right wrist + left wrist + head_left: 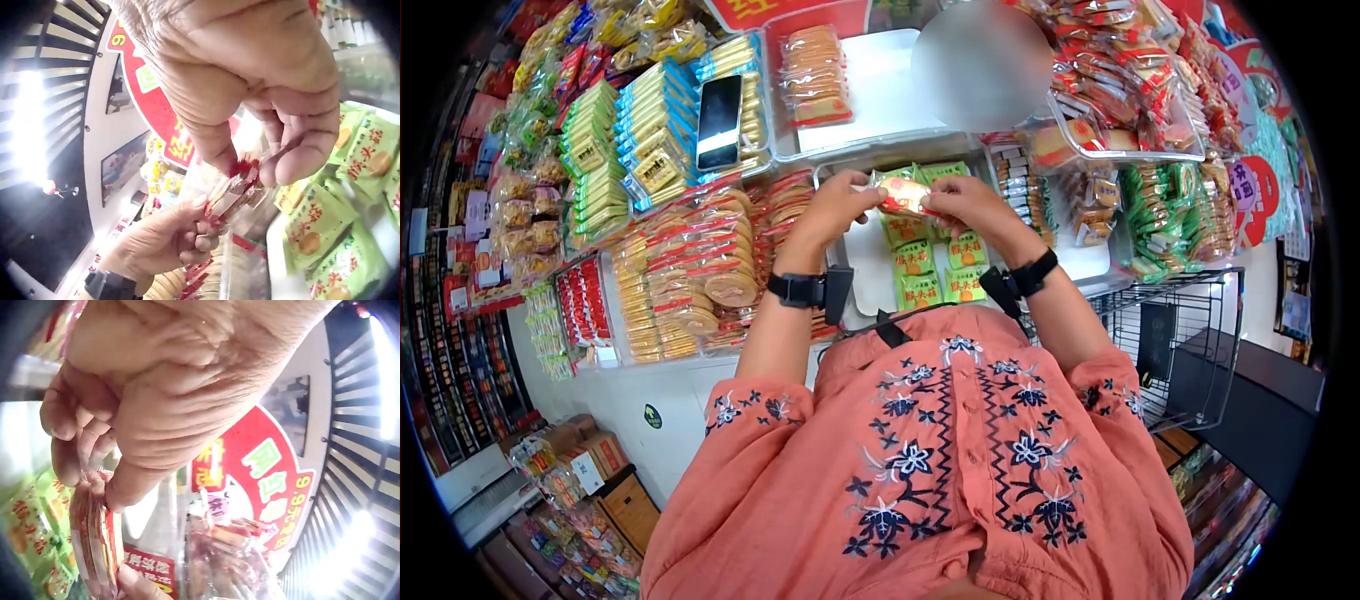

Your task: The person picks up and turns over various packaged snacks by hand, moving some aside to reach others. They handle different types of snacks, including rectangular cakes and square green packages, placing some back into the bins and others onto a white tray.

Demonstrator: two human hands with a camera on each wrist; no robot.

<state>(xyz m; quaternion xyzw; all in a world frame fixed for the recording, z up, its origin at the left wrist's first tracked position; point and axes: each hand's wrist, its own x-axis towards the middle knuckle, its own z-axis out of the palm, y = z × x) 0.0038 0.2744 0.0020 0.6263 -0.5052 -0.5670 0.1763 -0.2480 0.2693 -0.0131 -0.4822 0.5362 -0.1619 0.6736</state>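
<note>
Left hand [832,208]: pinches the left end of the red packet [903,194] with thumb and fingers.
Right hand [966,205]: pinches the right end of the same packet.
Packet: stretched between both grips, held in the air.
Below the grip: green packets [927,262] in a white tray [866,262].
Far left of the grip: phone [720,121] on the snacks.

- The left hand [840,208] and right hand [966,205], pinching a red packet [903,195], hang over a white tray [862,275]; its bare floor left of the green packets [925,272] leaves room to go down.
- Stacked biscuit packs [690,270] crowd the tray's left edge.
- A clear bin [1130,154] of red snacks blocks the upper right.
- A wire basket [1190,330] stands near the right elbow.
- The upper tray [890,95] shows bare floor beside its biscuits [812,75].
</note>
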